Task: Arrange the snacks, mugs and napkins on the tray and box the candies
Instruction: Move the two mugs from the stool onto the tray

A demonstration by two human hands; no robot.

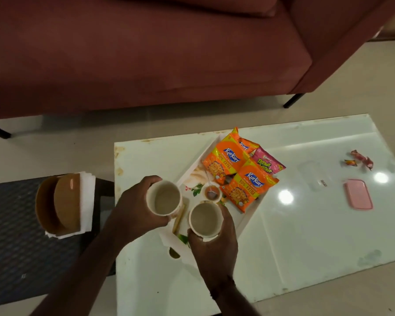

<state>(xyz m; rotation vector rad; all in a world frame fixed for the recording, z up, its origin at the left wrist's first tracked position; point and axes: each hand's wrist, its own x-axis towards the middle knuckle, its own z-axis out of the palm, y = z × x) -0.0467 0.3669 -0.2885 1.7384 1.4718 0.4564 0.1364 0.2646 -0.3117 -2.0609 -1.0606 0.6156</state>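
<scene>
A white floral tray lies on the glossy white table. On it rest orange Kurkure packets and a pink snack packet. My left hand grips a cream mug over the tray's left edge. My right hand holds a second cream mug at the tray's near end. A small dish with a strainer sits between mugs and packets. Wrapped candies lie at the far right, near a pink lid and a clear box. Napkins stand in a brown holder on the left.
A maroon sofa with black legs fills the background beyond the table. The napkin holder stands on a dark patterned stool left of the table. The table's near edge runs just below my forearms.
</scene>
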